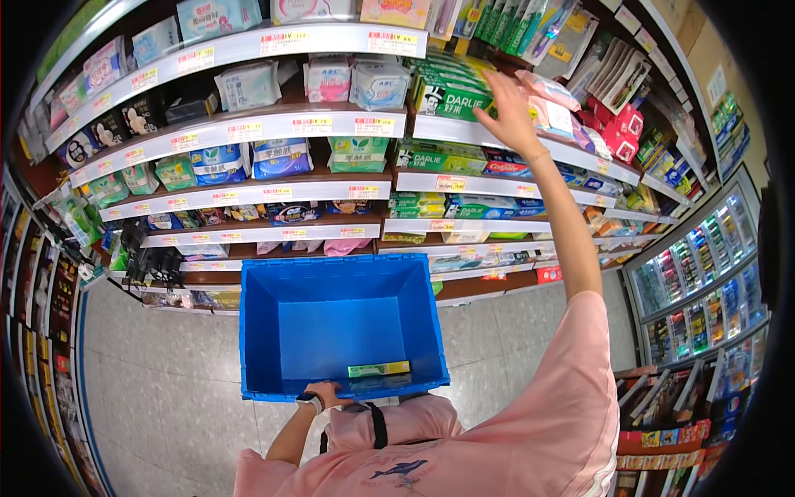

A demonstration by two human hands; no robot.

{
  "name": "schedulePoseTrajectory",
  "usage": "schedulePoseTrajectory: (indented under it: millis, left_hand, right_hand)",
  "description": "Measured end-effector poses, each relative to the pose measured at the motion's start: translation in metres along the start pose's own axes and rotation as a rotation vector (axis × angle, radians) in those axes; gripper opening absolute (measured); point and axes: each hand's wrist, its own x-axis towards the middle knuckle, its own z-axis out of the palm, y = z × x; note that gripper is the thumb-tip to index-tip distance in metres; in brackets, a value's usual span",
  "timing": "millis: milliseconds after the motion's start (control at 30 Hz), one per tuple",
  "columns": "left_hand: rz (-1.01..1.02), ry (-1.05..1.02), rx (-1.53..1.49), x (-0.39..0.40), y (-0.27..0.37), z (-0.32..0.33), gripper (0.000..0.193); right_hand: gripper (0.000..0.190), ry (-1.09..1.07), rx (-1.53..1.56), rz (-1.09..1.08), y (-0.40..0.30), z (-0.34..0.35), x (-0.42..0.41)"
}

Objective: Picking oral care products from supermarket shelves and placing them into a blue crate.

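Observation:
In front of my body is a blue plastic crate, its top uncovered. My left hand grips the crate's near rim, a watch on that wrist. One green and yellow toothpaste box lies inside, close to the near wall. My right arm stretches up to the shelf, and my right hand is at the right end of a stack of green Darlie toothpaste boxes, thumb and fingers apart. Whether the fingertips touch the boxes cannot be made out. Pink-white soft packs lie just right of that hand.
Shelves left of the toothpaste hold sanitary pad packs. Hanging toothbrush packs are above my right hand. Colgate boxes sit one shelf lower. A glass-door drinks fridge stands at the right, and another shelf rack at the left.

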Motion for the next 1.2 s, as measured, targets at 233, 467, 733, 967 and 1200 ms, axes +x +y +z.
schedulePoseTrajectory:
  millis: [233, 467, 733, 967, 1200]
  left_hand:
    - [-0.076, 0.024, -0.014, 0.002, 0.000, 0.005, 0.071]
    - [-0.078, 0.023, 0.000, -0.001, 0.007, 0.008, 0.071]
    - [-0.162, 0.031, -0.002, 0.006, 0.000, 0.023, 0.071]
    - [-0.078, 0.094, -0.033, 0.007, -0.002, 0.000, 0.064]
    - [-0.042, 0.105, -0.061, 0.004, 0.000, 0.010, 0.061]
  right_hand:
    - [0.053, -0.021, -0.079, -0.023, 0.017, 0.028, -0.016]
    - [0.053, 0.006, -0.055, -0.051, 0.019, 0.005, -0.006]
    - [0.044, 0.187, 0.314, -0.155, -0.063, -0.019, -0.115]
    - [0.049, -1.017, 0.641, 0.114, -0.212, 0.091, -0.288]
    - [0.053, -1.548, 0.477, -0.070, -0.317, 0.221, -0.484]
